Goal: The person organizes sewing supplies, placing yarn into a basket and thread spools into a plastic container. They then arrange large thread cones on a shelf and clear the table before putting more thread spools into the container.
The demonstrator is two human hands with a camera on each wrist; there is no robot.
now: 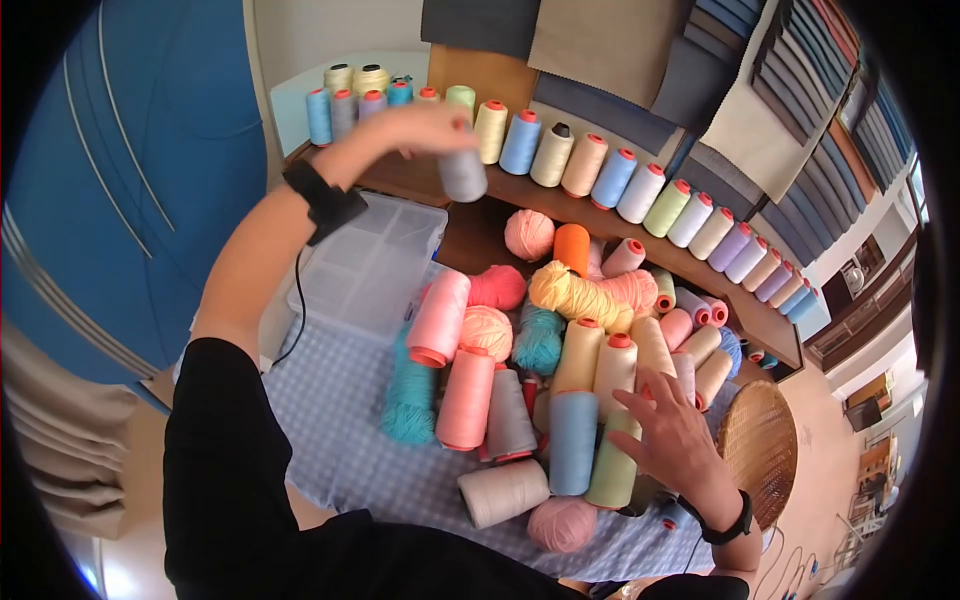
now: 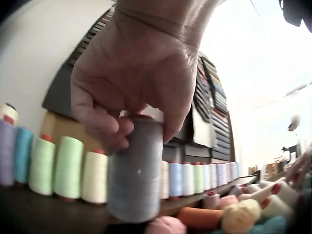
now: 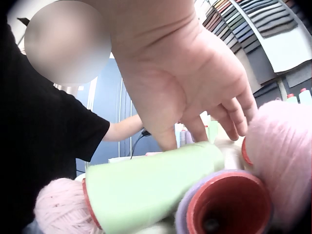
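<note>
My left hand (image 1: pixel 428 130) grips a grey thread cone (image 1: pixel 463 178) by its top, fingers and thumb around the red tip. In the left wrist view the grey cone (image 2: pixel 135 170) hangs upright at the front of the shelf, beside a row of standing cones. My right hand (image 1: pixel 678 435) lies over the right side of the yarn pile with its fingers spread and loosely bent. Its thumb is right at a light green cone (image 1: pixel 612 468). The green cone (image 3: pixel 151 187) lies on its side in the right wrist view, beside a pink yarn ball (image 3: pixel 66 207).
Thread cones line the wooden shelf (image 1: pixel 400 180) at the back. Cones and yarn balls heap on the checked cloth (image 1: pixel 330 430). A clear divided box (image 1: pixel 370 265) stands left of the pile, a wicker basket (image 1: pixel 760 450) at the right. Fabric swatches (image 1: pixel 600 50) hang behind.
</note>
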